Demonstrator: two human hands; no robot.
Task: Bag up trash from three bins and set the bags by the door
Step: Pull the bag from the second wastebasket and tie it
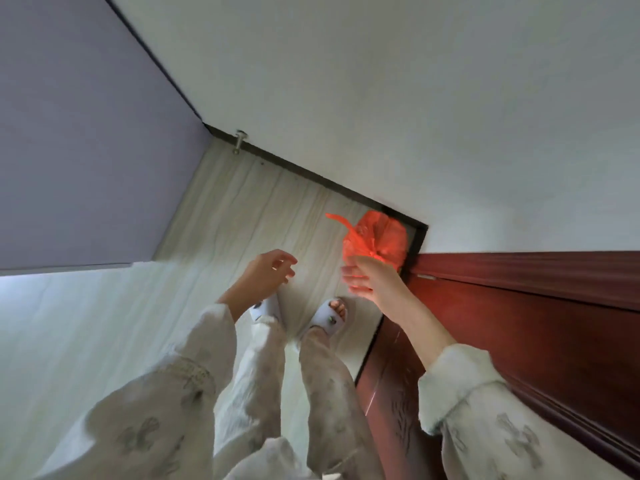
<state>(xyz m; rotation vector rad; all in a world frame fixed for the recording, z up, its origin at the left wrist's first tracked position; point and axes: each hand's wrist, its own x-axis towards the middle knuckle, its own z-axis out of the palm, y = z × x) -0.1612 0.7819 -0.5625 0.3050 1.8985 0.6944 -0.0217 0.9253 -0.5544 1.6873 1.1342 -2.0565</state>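
A tied orange trash bag [381, 237] is low in the floor corner where the white wall meets the dark red door [536, 327]. One loose tie end sticks out to its upper left. My right hand [363, 277] is at the bag's knot, apparently pinching it with thumb and forefinger while the other fingers spread out straight. The hand is blurred. My left hand [268, 273] hangs in the air to the left of the bag, fingers loosely curled and holding nothing. No bins are in view.
I stand on a pale wood-grain floor [242, 209] in white slippers [329, 317]. A metal door stop [239, 142] juts from the dark skirting at the far corner. A grey-violet panel [79, 133] fills the left side.
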